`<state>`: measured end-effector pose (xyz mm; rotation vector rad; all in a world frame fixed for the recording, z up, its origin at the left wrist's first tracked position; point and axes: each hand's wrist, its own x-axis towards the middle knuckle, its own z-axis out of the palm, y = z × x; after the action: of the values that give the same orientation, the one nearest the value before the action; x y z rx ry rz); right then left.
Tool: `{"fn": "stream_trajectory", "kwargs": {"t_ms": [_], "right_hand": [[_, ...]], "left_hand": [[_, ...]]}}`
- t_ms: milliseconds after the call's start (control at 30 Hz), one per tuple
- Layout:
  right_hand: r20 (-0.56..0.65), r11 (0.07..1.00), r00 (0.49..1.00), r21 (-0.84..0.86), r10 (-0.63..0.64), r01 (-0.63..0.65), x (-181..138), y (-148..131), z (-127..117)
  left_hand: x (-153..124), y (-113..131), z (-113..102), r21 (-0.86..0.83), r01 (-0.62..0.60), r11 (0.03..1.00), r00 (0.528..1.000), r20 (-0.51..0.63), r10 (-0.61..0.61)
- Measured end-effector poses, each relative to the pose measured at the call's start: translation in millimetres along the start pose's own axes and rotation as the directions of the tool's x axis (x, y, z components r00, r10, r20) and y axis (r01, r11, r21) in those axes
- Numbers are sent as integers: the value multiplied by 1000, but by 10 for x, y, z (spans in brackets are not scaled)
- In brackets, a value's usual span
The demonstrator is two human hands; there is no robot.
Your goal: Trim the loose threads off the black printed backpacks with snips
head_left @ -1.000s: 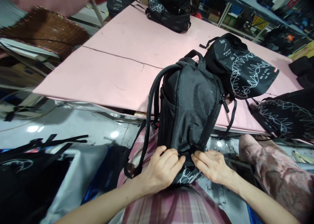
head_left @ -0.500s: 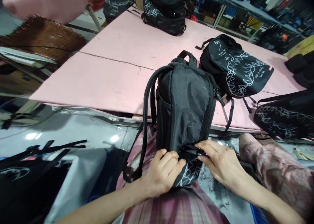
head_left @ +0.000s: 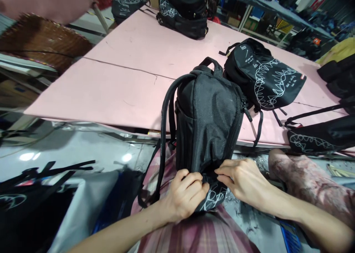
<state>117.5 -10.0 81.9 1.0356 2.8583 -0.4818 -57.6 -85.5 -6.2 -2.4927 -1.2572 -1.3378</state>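
A black backpack stands on end on my lap, its top handle leaning against the edge of the pink table. My left hand is closed around the bag's bottom edge, fingers curled into the fabric. My right hand pinches the same bottom seam from the right, thumb and forefinger pressed together on a strap or fold there. One shoulder strap hangs in a loop down the bag's left side. White scribble print shows on the bag under my hands.
More black backpacks with white scribble print lie on the pink table: one just right of mine, one at the right edge, another at the far end. Black straps and bags lie low at left. A wicker basket stands upper left.
My right hand has slid back left along the bottom seam and closed into a pinch near my left hand. The bag has stayed upright on my lap.
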Motion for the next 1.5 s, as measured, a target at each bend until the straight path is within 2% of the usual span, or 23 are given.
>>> {"fn": "stream_trajectory", "kwargs": {"t_ms": [133, 267, 433, 667, 833, 1100, 1233, 1333, 1433, 1500], "right_hand": [[-43, 996, 998, 77, 50, -46, -6, -27, 71], [-91, 980, 990, 178, 109, -92, -36, -27, 41], [-25, 991, 997, 112, 79, -75, -17, -33, -28], [-17, 983, 995, 154, 103, -99, 7, -13, -41], [51, 996, 998, 78, 48, -52, 22, -17, -59], [24, 978, 991, 165, 128, -130, 23, -22, -59], [43, 985, 996, 144, 85, -90, 11, -16, -59], [9, 987, 999, 151, 45, -46, 24, -47, -15], [-98, 942, 994, 335, 55, -19, 69, -39, -28], [-236, 835, 963, 550, 132, 21, 104, 42, -60]], "left_hand": [[-1, -12, 14, -18, 0, 1000, 999, -34, -1], [-1, -16, 13, -26, 1, 1000, 999, -40, -2], [-8, -15, 23, -31, -8, 999, 999, -53, 6], [-28, -16, 41, -34, 0, 999, 998, -69, -2], [-37, -18, 52, -29, -5, 1000, 998, -69, 3], [-41, -20, 40, -30, 10, 999, 998, -57, -12], [-42, -18, 30, -23, 21, 1000, 998, -59, -23], [-28, -12, 25, -27, 53, 998, 997, -53, -54], [25, -53, -39, -49, 104, 993, 991, -76, -108], [84, -163, -164, -41, 137, 990, 987, -76, -140]]}}
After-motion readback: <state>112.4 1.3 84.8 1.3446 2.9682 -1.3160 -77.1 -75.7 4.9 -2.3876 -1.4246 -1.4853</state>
